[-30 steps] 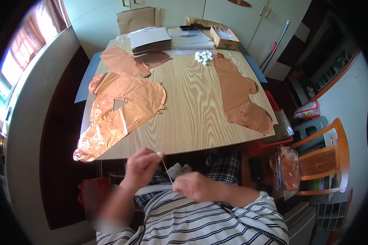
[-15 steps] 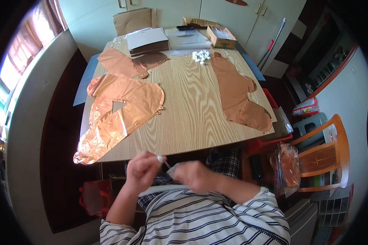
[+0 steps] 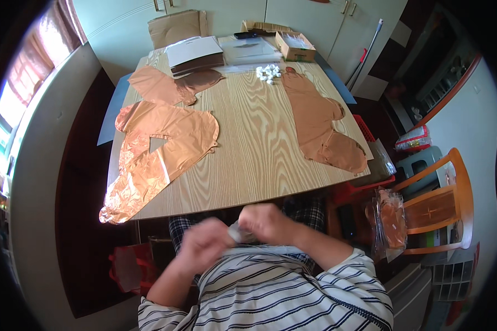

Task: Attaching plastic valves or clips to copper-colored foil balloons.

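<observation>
Both my hands are close together over my lap, just in front of the table's near edge. My right hand point(image 3: 268, 222) is closed, its fingertips pinched on a small whitish piece point(image 3: 238, 234) that looks thin and soft; its kind is not clear. Against the other side of that piece is my left hand point(image 3: 207, 243), blurred by motion, its fingers curled. What is inside the left fingers is hidden. Flat copper-coloured foil balloons lie on the wooden table point(image 3: 240, 165): a large angular one point(image 3: 190, 132) and another point(image 3: 154, 85) at left, and a curved one point(image 3: 315, 113) at right.
Several small white pieces point(image 3: 268, 73) are heaped at the far side. Behind them stand a stack of boards point(image 3: 196, 53), clear plastic sheets point(image 3: 251, 49) and a cardboard box point(image 3: 295, 47). A wooden chair point(image 3: 433, 207) with plastic-wrapped copper foil point(image 3: 392, 215) is at right.
My left hand has moved down and towards the right hand. The white ring-like bit at its fingertips and the thin strand between the hands can no longer be made out.
</observation>
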Action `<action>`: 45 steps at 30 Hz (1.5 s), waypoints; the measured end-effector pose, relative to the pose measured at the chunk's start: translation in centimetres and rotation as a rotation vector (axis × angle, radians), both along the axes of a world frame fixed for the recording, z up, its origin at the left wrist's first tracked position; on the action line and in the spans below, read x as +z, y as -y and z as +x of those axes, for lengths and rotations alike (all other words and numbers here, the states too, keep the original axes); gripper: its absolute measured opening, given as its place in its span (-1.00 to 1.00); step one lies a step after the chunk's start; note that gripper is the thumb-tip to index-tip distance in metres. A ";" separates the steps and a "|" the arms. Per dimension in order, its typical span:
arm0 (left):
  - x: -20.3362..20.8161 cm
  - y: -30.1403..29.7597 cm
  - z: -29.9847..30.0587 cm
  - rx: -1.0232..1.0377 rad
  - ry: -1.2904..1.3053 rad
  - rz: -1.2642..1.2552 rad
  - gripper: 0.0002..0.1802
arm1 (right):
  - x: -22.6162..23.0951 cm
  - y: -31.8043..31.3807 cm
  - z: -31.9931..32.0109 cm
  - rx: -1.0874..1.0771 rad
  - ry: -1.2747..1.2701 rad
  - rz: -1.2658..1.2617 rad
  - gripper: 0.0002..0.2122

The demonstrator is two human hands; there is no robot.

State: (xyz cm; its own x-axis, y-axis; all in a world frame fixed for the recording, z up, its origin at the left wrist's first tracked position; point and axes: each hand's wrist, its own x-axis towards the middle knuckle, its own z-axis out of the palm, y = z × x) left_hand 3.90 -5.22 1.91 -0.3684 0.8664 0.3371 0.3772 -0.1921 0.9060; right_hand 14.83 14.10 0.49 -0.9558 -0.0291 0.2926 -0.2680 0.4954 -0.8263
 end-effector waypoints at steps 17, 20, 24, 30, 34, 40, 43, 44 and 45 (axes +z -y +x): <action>-0.3 1.1 -1.8 0.225 0.028 -0.142 -0.89 | -1.6 2.5 1.4 0.096 -0.037 -0.157 -0.86; -2.1 -0.7 0.9 0.296 -0.184 -0.214 -0.84 | 0.3 1.6 0.2 0.059 0.030 -0.284 -0.84; -4.5 -0.1 3.8 -0.044 -0.024 -0.174 -0.84 | -0.2 1.0 -0.2 0.026 -0.054 -0.033 -0.82; -0.6 1.1 0.4 0.306 -0.103 -0.070 -0.79 | -2.8 2.4 1.0 0.251 -0.080 0.094 -0.80; -3.1 0.6 1.9 0.021 -0.149 -0.086 -0.73 | 0.3 1.2 0.0 0.038 0.062 -0.251 -0.84; -3.1 -0.3 0.1 0.247 -0.154 -0.132 -0.79 | -1.2 2.5 1.1 0.208 -0.057 -0.034 -0.85; -3.2 -0.4 2.4 -0.017 -0.070 0.026 -0.80 | 0.2 0.0 -0.4 -0.086 0.083 -0.122 -0.87; -2.5 -0.2 2.1 0.048 -0.083 0.025 -0.80 | -1.0 -0.5 -0.8 -0.153 0.055 -0.063 -0.94; -1.9 0.1 1.0 0.116 -0.098 0.030 -0.79 | -1.7 -0.1 -0.4 -0.028 -0.004 0.060 -0.96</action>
